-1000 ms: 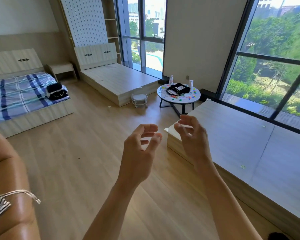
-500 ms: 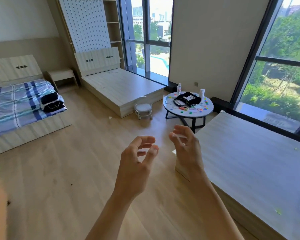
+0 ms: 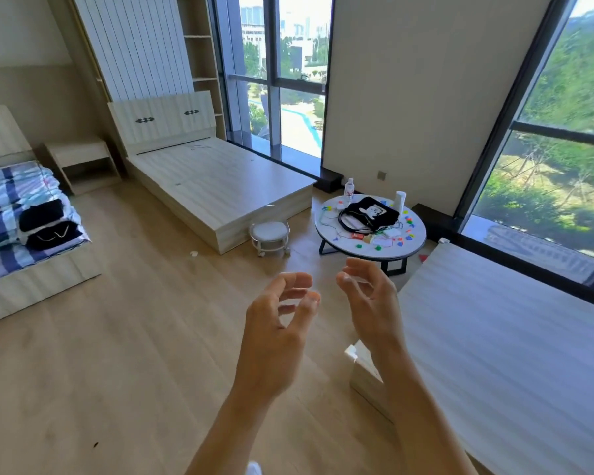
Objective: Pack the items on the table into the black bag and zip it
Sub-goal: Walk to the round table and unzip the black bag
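Observation:
A black bag [image 3: 371,213] with a white cartoon print lies on a round white table [image 3: 415,246] across the room. Around it are small coloured pieces [image 3: 408,221], cables, a clear bottle [image 3: 349,189] and a white cylinder [image 3: 399,201]. My left hand [image 3: 276,332] and my right hand [image 3: 371,303] are raised side by side in front of me, well short of the table. Both have loosely curled fingers and hold nothing.
A bare wooden bed platform [image 3: 514,341] runs along my right, its corner just below my right hand. A small white stool [image 3: 270,233] stands left of the table. Another bare bed [image 3: 217,181] and a bed with striped bedding [image 3: 14,217] lie further left. Open wood floor lies ahead.
The view has moved forward and turned right, so the round table is closer and nearer the middle. My hands stay raised in the same loose pose.

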Tool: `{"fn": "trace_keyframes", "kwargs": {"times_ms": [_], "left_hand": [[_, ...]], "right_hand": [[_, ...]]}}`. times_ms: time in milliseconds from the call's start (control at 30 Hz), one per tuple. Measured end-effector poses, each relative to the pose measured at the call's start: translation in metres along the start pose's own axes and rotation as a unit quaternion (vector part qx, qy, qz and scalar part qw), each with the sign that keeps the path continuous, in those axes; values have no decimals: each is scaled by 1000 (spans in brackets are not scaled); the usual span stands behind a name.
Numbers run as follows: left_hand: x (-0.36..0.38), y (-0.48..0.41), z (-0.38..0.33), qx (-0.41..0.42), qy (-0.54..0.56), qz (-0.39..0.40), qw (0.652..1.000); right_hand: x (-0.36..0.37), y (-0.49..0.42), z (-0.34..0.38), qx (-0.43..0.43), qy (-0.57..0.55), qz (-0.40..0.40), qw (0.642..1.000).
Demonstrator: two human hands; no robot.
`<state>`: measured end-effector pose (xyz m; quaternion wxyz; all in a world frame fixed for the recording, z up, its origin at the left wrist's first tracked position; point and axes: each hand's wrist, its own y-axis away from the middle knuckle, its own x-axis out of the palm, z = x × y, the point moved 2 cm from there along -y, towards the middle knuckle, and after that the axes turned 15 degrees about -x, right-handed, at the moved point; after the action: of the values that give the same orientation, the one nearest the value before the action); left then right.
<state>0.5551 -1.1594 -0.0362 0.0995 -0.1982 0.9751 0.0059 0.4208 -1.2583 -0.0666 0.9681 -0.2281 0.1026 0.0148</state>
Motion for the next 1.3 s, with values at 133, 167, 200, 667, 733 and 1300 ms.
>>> {"fn": "trace_keyframes", "kwargs": {"times_ms": [133, 167, 200, 667, 733, 1300], "left_hand": [[-8, -101, 0, 18, -6, 39, 999], [-10, -121, -2, 18, -7, 44, 999], [-13, -147, -2, 16, -6, 51, 999], [7, -427, 27, -13, -39, 123, 992], [21, -474, 33, -21, -60, 131, 989], [179, -835, 36, -25, -128, 200, 971]], "right_hand": [[38, -72, -28, 10, 7, -41, 999], [44, -86, -32, 13, 12, -47, 999], [56, -105, -39, 19, 17, -57, 998], [160, -324, -168, 68, 15, -110, 992], [171, -363, -199, 70, -1, -112, 991], [168, -662, -385, 145, 16, -155, 977]]}}
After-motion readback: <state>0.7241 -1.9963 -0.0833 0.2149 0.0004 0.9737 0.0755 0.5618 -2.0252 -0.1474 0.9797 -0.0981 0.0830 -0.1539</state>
